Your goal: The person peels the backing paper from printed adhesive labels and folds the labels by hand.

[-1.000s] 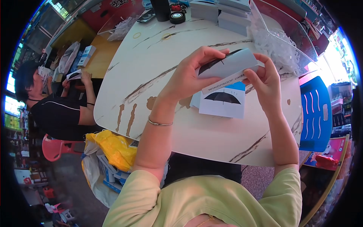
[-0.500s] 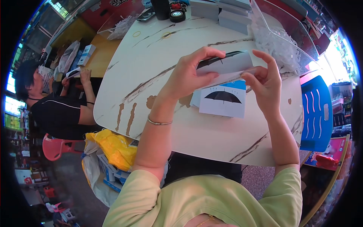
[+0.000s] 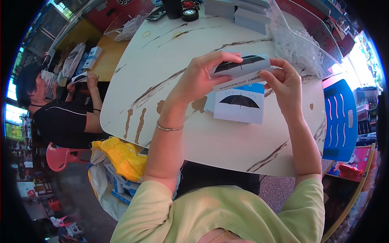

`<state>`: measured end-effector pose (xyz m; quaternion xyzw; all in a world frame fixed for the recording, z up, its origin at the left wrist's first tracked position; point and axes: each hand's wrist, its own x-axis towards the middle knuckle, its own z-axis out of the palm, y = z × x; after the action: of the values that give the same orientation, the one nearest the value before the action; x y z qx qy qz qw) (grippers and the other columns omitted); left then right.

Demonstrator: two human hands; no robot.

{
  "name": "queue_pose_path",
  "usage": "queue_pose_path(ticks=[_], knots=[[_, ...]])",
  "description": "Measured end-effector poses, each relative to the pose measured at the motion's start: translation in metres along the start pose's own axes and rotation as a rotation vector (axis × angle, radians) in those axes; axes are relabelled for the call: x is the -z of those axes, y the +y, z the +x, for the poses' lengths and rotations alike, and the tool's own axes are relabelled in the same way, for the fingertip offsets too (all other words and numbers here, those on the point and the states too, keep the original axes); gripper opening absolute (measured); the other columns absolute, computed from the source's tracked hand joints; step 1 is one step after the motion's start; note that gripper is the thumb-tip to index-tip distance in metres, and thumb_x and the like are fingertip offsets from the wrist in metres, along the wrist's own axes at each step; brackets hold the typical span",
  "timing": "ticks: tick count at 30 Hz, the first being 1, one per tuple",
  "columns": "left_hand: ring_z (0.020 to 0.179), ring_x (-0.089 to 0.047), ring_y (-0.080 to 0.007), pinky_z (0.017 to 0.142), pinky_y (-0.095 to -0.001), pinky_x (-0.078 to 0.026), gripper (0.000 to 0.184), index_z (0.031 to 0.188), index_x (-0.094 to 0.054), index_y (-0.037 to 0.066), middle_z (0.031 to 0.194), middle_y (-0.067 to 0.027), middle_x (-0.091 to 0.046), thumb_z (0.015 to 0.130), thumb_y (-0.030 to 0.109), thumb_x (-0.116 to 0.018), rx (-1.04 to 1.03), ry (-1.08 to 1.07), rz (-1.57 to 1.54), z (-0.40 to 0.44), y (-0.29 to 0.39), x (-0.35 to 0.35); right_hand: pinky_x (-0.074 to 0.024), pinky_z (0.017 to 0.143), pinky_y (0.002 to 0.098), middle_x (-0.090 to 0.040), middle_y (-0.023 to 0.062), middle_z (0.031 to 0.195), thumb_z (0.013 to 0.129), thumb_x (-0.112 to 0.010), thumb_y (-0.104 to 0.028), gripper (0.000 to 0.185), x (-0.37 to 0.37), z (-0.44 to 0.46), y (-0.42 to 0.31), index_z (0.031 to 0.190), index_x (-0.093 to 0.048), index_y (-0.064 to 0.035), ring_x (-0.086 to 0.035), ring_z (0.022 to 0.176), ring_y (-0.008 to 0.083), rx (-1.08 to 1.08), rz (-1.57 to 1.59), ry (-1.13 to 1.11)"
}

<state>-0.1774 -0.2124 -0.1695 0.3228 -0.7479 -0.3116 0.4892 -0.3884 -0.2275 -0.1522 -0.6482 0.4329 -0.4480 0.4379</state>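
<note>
A white printed umbrella box [image 3: 247, 69], with a black umbrella picture and the lettering "WINDPROOF UMBRE" on its narrow side, is held between my hands above the table. My left hand [image 3: 198, 77] grips its left end, thumb below and fingers over the top. At the right end, my right hand [image 3: 283, 83] pinches the lettered edge between thumb and fingers. Beneath them, a stack of flat white and blue umbrella boxes [image 3: 239, 110] lies on the marbled table [image 3: 194, 141]. Part of this stack is hidden behind the held box.
A clear bin of white strips [image 3: 298, 48] stands at the right, near stacked white boxes [image 3: 251, 18]. A tape roll [image 3: 189, 15] and phone [image 3: 157, 13] are at the back. Left sits another person [image 3: 60, 121]; a blue chair [image 3: 340, 119] is right, a yellow bag [image 3: 121, 158] below.
The held box has tilted, so its lettered narrow side now faces me. My right forefinger has come down from its raised position and curled in toward the box.
</note>
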Motion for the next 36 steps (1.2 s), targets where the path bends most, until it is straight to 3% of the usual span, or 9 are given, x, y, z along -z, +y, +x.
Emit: queue_pose_path(ticks=[5,7,11,15,17,21,23,27,36], knots=[[0.103,-0.052,-0.0161,0.09,-0.0276,-0.042,0.047,0.112,-0.052,0.005,0.11,-0.0098,-0.055,0.068,-0.003,-0.066,-0.129,-0.05,0.147,-0.001,-0.003,0.003,-0.0441,0.055,0.0161,-0.064,0.0051,0.076,0.077,-0.066,-0.012,0.023,0.004,0.003,0.0,0.093,-0.056,0.0026,-0.057,0.064,0.0053,0.017,0.081,-0.01],[0.103,-0.05,-0.0159,0.088,-0.0268,-0.041,0.044,0.112,-0.049,0.002,0.109,-0.009,-0.053,0.072,0.005,-0.067,0.063,0.061,-0.284,-0.003,-0.007,0.0,-0.0442,0.055,0.0162,-0.064,0.0048,0.076,0.078,-0.066,-0.012,0.023,0.006,0.004,0.002,0.093,-0.057,0.0024,-0.056,0.064,0.005,0.041,0.09,0.004],[0.09,-0.052,-0.0104,0.076,-0.0225,-0.047,0.032,0.099,-0.05,0.002,0.091,-0.0036,-0.051,0.076,0.015,-0.068,0.134,0.372,-0.276,-0.001,-0.006,0.002,-0.0443,0.056,0.0164,-0.064,0.0039,0.076,0.078,-0.066,-0.013,0.023,0.012,0.009,0.007,0.093,-0.057,0.002,-0.056,0.065,0.0042,0.109,0.08,0.07],[0.08,-0.054,-0.0086,0.068,-0.0195,-0.045,0.033,0.096,-0.052,0.002,0.083,-0.0017,-0.055,0.075,0.019,-0.07,0.322,0.437,-0.127,-0.003,-0.007,0.002,-0.0439,0.056,0.0159,-0.064,0.0034,0.077,0.078,-0.066,-0.014,0.024,0.015,0.011,0.005,0.093,-0.058,0.0017,-0.056,0.066,0.0038,0.144,0.104,0.101],[0.083,-0.054,-0.0076,0.073,-0.0209,-0.041,0.024,0.095,-0.057,0.001,0.085,-0.0023,-0.061,0.077,0.014,-0.067,0.376,0.343,-0.409,-0.002,-0.003,-0.003,-0.0435,0.056,0.0153,-0.064,0.003,0.077,0.078,-0.066,-0.014,0.024,0.014,0.01,0.006,0.094,-0.058,0.0016,-0.056,0.066,0.0038,0.156,0.106,0.102],[0.079,-0.056,-0.0076,0.073,-0.0212,-0.042,0.021,0.094,-0.062,0.0,0.084,-0.0044,-0.064,0.077,0.013,-0.066,0.359,0.261,-0.248,-0.002,-0.004,-0.008,-0.0438,0.057,0.0153,-0.064,0.0036,0.077,0.078,-0.066,-0.013,0.023,0.012,0.009,0.005,0.094,-0.058,0.0018,-0.056,0.066,0.0039,0.178,0.1,0.095],[0.078,-0.057,-0.0084,0.074,-0.0223,-0.042,0.021,0.095,-0.064,0.002,0.086,-0.0056,-0.065,0.077,0.012,-0.066,0.38,0.291,-0.479,-0.001,0.004,-0.012,-0.0443,0.058,0.0156,-0.064,0.004,0.078,0.078,-0.066,-0.01,0.022,0.01,0.007,0.005,0.094,-0.058,0.0018,-0.056,0.066,0.004,0.2,0.083,0.099],[0.075,-0.053,-0.0069,0.069,-0.0222,-0.043,0.019,0.095,-0.065,0.003,0.081,-0.0032,-0.065,0.079,0.013,-0.064,0.284,0.306,-0.527,-0.001,-0.003,-0.016,-0.0442,0.059,0.0155,-0.064,0.0041,0.077,0.077,-0.066,-0.009,0.024,0.008,0.007,0.007,0.096,-0.058,0.0023,-0.056,0.066,0.0044,0.222,0.095,0.107],[0.069,-0.053,-0.0065,0.065,-0.0213,-0.043,0.016,0.094,-0.064,0.002,0.078,-0.0028,-0.065,0.081,0.01,-0.06,0.09,0.407,-0.166,-0.002,-0.015,-0.014,-0.0433,0.06,0.015,-0.062,0.0031,0.074,0.076,-0.066,-0.005,0.03,0.004,0.004,0.011,0.102,-0.056,0.0045,-0.054,0.065,0.0047,0.221,0.074,0.141]])
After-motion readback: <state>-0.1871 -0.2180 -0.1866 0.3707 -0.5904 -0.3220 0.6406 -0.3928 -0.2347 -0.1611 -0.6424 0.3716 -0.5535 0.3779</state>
